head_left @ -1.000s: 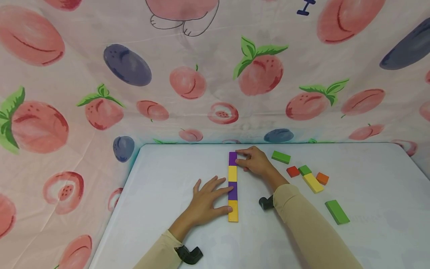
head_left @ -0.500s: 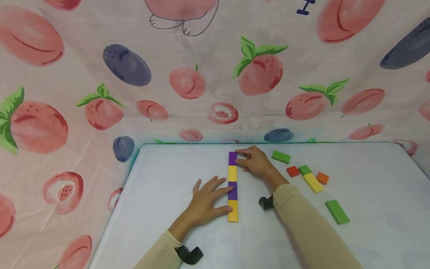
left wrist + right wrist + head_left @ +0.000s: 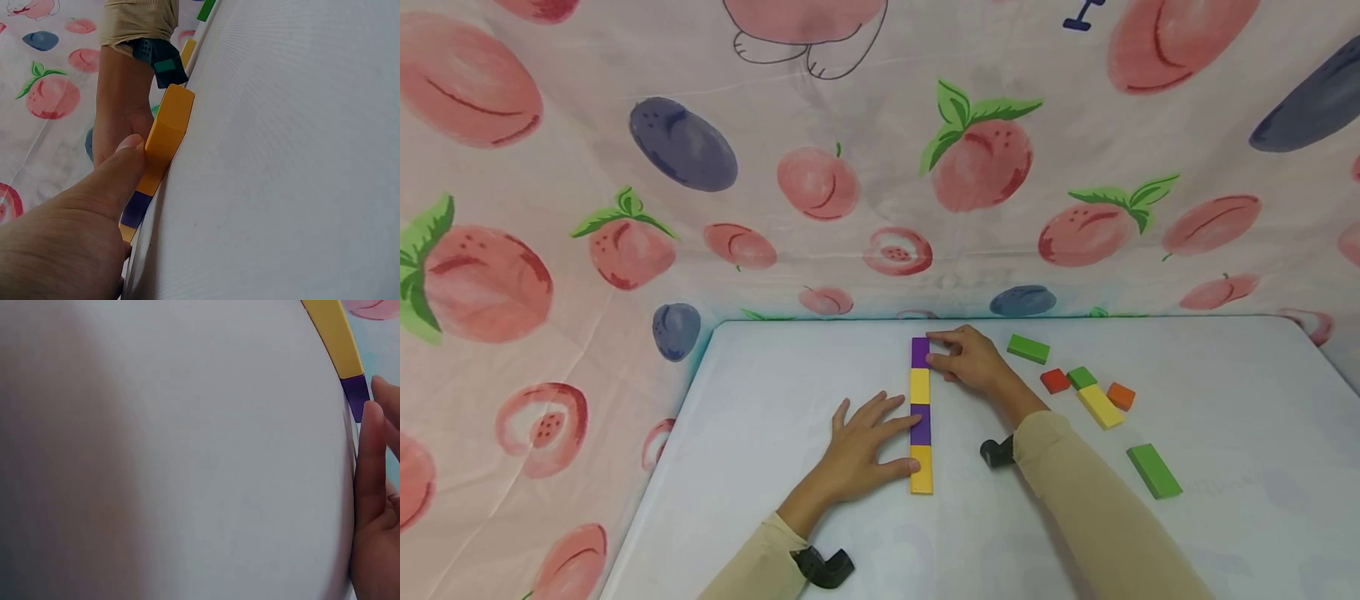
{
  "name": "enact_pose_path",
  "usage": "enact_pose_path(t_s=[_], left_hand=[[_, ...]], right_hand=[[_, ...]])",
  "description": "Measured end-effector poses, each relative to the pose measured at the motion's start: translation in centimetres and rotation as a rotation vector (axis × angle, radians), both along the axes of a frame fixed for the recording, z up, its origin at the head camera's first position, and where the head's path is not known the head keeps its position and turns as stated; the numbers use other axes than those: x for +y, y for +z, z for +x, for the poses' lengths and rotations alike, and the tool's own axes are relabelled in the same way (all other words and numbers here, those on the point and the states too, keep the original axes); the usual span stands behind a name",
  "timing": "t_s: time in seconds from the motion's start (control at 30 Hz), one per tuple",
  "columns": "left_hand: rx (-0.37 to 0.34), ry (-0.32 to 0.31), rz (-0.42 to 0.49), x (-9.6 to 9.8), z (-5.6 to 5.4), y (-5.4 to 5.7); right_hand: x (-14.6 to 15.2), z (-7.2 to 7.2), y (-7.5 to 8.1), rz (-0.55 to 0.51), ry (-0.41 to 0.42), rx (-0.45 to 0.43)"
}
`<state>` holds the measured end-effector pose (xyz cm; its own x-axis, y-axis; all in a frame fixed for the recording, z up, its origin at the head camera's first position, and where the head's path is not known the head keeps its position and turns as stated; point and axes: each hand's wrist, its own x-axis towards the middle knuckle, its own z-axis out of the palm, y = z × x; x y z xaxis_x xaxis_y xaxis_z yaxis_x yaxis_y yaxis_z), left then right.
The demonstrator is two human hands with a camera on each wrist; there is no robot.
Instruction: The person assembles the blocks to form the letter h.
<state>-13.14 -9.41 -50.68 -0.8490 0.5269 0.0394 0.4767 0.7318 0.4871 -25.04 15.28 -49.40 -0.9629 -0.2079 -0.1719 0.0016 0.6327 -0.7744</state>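
Note:
Several blocks form a straight row on the white table: a purple block (image 3: 919, 352) at the far end, a yellow block (image 3: 919, 387), a second purple block (image 3: 921, 435), and an orange-yellow block (image 3: 921, 482) nearest. My left hand (image 3: 852, 462) lies spread along the row's left side. Its index fingertip rests on the second purple block, and its thumb (image 3: 128, 153) touches the orange-yellow one. At the far end, my right hand (image 3: 973, 360) has index finger and thumb extended against the right side of the far purple block, with its other fingers bent beneath.
To the right lie loose blocks: a green one (image 3: 1028, 349) at the back, a red one (image 3: 1055, 381), a small green one (image 3: 1082, 377), a yellow one (image 3: 1101, 407), an orange one (image 3: 1121, 396) and a larger green one (image 3: 1153, 472). Fruit-print cloth (image 3: 850, 108) hangs behind the table (image 3: 760, 358).

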Motion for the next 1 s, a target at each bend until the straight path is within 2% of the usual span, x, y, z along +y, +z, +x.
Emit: enact_pose_path(t_s=[0.13, 0.27, 0.5, 0.67, 0.73, 0.83, 1.0], left_hand=[[-0.001, -0.004, -0.002, 0.0, 0.0, -0.1], [0.000, -0.001, -0.006, 0.0, 0.0, -0.1], [-0.003, -0.001, 0.002, 0.0, 0.0, 0.0], [0.007, -0.004, 0.008, -0.1, 0.0, 0.0], [0.017, -0.008, 0.011, -0.1, 0.0, 0.0], [0.031, -0.014, 0.021, -0.1, 0.0, 0.1], [0.011, -0.008, 0.012, 0.0, 0.0, 0.1]], right_hand=[[0.4, 0.6, 0.1, 0.001, 0.015, 0.001], [1.3, 1.6, 0.5, -0.054, 0.040, -0.041], [4.5, 4.0, 3.1, -0.077, 0.086, -0.081], [7.9, 5.9, 5.3, -0.078, 0.105, -0.040], [9.5, 6.8, 6.1, -0.080, 0.122, 0.005], [11.8, 8.1, 7.0, -0.036, 0.119, 0.045], [15.6, 9.8, 7.4, 0.127, 0.082, 0.053]])
